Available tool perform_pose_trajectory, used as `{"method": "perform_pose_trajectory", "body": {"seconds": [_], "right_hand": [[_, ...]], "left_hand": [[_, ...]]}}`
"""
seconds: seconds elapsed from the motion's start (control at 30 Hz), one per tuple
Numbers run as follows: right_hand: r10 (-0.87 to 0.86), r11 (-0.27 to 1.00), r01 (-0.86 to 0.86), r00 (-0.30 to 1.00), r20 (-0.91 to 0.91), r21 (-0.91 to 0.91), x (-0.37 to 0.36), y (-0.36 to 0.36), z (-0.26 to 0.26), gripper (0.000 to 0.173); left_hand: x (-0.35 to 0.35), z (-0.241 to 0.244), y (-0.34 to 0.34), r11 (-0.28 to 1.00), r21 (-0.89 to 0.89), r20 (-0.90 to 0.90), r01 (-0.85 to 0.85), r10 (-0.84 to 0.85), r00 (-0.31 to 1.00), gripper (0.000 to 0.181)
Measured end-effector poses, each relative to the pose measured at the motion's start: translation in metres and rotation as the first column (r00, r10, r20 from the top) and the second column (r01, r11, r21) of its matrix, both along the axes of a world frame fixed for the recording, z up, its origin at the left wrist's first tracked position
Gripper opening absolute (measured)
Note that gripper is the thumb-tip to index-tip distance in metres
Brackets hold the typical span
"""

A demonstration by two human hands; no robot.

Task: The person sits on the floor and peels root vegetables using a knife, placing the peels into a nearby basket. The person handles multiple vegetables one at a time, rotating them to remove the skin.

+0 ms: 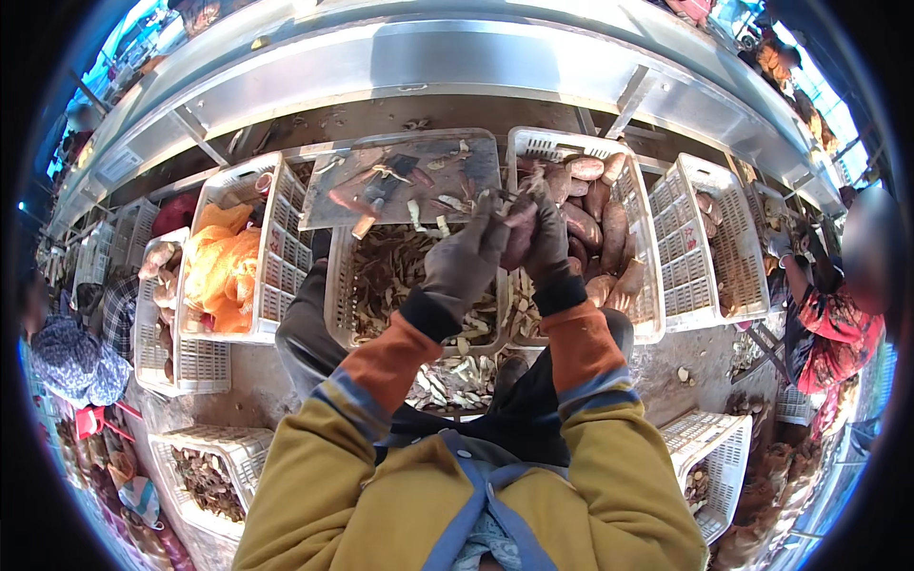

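Both my hands wear dark gloves and meet above the gap between two plastic crates. My right hand (pixel 544 239) is closed around a reddish sweet potato (pixel 520 234). Against its upper left side is my left hand (pixel 468 250), fingers curled; whether it grips a small tool is hidden. Below my left hand, a crate (pixel 341 300) contains brown and pale peelings (pixel 389 285). A stained board (pixel 428 164) with scraps and a knife-like tool with a wooden handle (pixel 364 226) lies across its far part. The crate at the right (pixel 646 250) bears many sweet potatoes (pixel 584 225).
A long metal trough (pixel 457 61) runs across beyond the crates. To the left, a white crate (pixel 271 250) contains orange mesh bags (pixel 223 264). Another crate (pixel 703 243) stands at the right, with a co-worker (pixel 842 314) beyond it. Crates with scraps are on the floor behind.
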State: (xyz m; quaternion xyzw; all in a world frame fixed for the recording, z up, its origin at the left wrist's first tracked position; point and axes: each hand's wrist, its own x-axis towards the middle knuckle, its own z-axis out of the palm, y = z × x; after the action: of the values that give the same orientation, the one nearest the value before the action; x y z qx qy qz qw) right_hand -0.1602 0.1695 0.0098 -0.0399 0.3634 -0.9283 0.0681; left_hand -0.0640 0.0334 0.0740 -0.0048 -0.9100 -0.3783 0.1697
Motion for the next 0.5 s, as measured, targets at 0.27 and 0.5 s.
{"method": "perform_pose_trajectory", "body": {"seconds": [0.27,0.5], "right_hand": [[0.131,0.956,-0.094,0.984,0.12,-0.279,-0.003,0.005,0.022,0.035],[0.177,0.918,-0.12,0.977,0.119,-0.377,0.004,-0.01,-0.013,0.037]], "left_hand": [[0.075,-0.093,-0.038,0.981,-0.174,-0.055,0.085,-0.096,0.994,0.046],[0.017,-0.052,-0.017,0.92,0.391,0.102,0.042,-0.089,0.991,0.05]]}}
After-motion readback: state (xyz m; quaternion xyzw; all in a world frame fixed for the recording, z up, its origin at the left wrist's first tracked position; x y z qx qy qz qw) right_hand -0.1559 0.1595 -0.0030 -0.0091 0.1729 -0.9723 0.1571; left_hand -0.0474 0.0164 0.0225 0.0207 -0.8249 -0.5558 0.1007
